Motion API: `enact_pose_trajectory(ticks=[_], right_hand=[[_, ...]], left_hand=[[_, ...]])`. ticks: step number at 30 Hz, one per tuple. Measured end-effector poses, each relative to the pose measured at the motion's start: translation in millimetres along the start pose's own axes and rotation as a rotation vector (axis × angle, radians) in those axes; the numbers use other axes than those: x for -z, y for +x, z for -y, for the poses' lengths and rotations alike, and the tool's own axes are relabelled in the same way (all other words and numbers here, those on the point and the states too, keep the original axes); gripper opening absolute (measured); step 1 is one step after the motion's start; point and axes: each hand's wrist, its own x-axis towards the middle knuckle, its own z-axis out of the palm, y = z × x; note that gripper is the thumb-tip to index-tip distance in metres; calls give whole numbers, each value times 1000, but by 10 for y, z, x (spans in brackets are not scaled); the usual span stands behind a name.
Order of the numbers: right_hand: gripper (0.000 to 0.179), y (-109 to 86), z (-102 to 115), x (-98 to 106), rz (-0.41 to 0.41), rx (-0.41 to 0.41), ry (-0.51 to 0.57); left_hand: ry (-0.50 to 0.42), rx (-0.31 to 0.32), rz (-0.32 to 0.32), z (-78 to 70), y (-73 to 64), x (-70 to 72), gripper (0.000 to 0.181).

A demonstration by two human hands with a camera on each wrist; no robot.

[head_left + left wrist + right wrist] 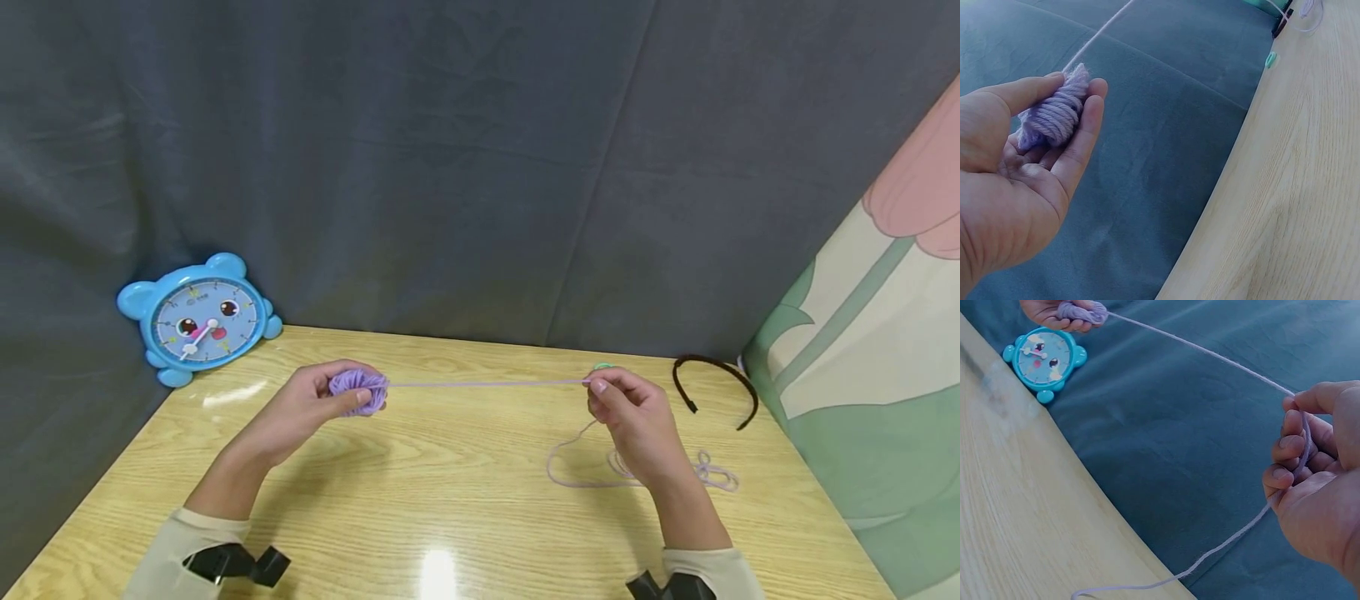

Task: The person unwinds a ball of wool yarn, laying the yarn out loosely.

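Observation:
A small wound ball of lilac yarn [358,392] sits in my left hand [311,404], gripped between thumb and fingers. From it a yarn strand [487,384] runs straight and taut to the right. My right hand [637,421] pinches that strand between thumb and forefinger. In the right wrist view the yarn then passes across the curled fingers [1290,447] and drops as a slack tail [1210,551]. Loose loops of the same yarn [718,475] lie on the table below and beside my right hand, partly hidden by the wrist.
A blue bear-shaped clock [206,321] stands at the table's back left. A black headband [716,364] lies at the back right. Some small green thing [602,366] shows behind my right hand. A dark curtain [450,167] hangs behind the wooden table [465,467]; patterned fabric [862,375] borders the right.

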Motion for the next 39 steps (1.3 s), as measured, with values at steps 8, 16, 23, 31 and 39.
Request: enact_pose_trajectory(ticks=[8,16,23,31,39], right_hand=[[27,0,54,73,-45,-12,49],[27,-19,110,179,-92,5,89],[28,-14,142,237,-98,39,124],[30,-25,191,390,-103,115,189],[33,-57,223,546,-86,168,250]], left_hand=[[4,-2,-12,-5,-3,-1,38],[23,1,-25,-8,2,-13,38],[30,11,-26,-19,-3,-11,38],[30,19,-21,-26,-1,-30,39],[39,41,-22,-26,-6,-39,40]])
